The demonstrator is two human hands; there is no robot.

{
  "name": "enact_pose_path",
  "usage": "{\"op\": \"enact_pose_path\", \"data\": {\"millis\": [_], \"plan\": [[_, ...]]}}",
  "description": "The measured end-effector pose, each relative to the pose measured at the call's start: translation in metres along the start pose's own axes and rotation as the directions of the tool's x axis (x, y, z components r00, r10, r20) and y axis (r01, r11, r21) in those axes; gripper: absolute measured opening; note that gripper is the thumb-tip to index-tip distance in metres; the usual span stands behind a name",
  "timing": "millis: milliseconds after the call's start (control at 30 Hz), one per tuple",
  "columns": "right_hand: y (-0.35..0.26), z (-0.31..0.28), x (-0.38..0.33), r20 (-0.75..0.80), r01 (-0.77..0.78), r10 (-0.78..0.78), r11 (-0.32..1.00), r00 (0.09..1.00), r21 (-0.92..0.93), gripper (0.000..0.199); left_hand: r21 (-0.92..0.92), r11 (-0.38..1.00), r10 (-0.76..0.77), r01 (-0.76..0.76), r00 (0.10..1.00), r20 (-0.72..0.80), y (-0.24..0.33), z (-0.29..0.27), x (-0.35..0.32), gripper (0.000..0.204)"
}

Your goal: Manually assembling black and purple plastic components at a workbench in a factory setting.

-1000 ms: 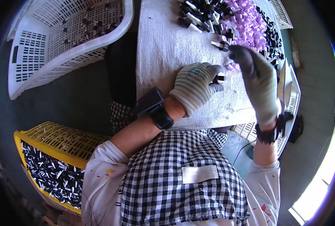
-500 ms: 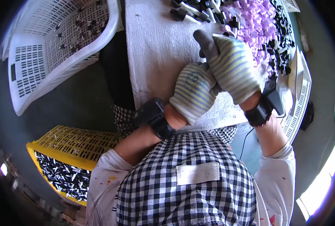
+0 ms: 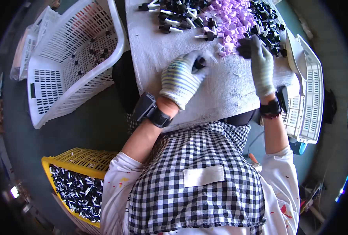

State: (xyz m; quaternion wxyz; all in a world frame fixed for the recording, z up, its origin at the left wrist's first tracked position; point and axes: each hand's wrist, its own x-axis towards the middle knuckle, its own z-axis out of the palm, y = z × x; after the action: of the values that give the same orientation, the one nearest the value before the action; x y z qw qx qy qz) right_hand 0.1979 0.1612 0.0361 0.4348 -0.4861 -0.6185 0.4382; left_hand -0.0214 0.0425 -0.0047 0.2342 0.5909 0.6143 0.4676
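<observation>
On the desk (image 3: 221, 90), under a pale cloth, both gloved hands work at the near edge of a spread of small parts. Left hand (image 3: 180, 80) lies on the cloth with its grip clamped on a small black cap (image 3: 199, 62), thumb and fingers curled round it; whether a white stem is attached to it cannot be told. Right hand (image 3: 262, 64) reaches to the far right of the desk, fingertips down among the black caps (image 3: 269, 27) heaped there; its grip looks partly curled, but whether it has closed on anything cannot be told.

Between the two hands, farther along the desk, sits a pile of lilac rings (image 3: 230, 17). Left of that pile lie black-capped droppers (image 3: 174, 17) with white stems.

Off the desk's left edge a white basket (image 3: 70, 55) stands tilted, a few dark bits scattered in it. Off the right edge, beside the right wrist, is a second white basket (image 3: 311, 98). Below the left elbow, well apart from the desk, a yellow crate (image 3: 78, 160) holds many black-and-white pieces.
</observation>
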Motion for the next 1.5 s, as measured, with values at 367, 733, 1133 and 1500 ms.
{"op": "enact_pose_path", "data": {"millis": [367, 733, 1133, 1500], "plan": [[0.018, 0.004, -0.025, 0.287, 0.477, -0.382, 0.675, 0.879, -0.563, 0.016, 0.610, 0.622, -0.187, 0.491, 0.850, -0.493, -0.109, -0.221, 0.002, 0.051], [0.012, 0.013, -0.012, 0.486, 0.503, -0.172, 0.487, 0.857, -0.714, 0.016, 0.589, 0.727, 0.297, -0.353, 0.935, 0.193, -0.011, -0.007, 0.078, 0.044], [-0.015, -0.010, -0.053, 0.296, 0.254, -0.116, 0.836, 0.948, -0.486, 0.024, 0.026, 0.990, 0.135, -0.139, 0.984, 0.120, 0.008, 0.019, 0.032, 0.039], [-0.051, 0.010, -0.034, 0.542, 0.386, -0.101, 0.808, 0.835, -0.445, 0.026, -0.342, 0.929, -0.072, 0.145, 0.974, 0.217, 0.001, 0.018, 0.007, 0.040]]}}
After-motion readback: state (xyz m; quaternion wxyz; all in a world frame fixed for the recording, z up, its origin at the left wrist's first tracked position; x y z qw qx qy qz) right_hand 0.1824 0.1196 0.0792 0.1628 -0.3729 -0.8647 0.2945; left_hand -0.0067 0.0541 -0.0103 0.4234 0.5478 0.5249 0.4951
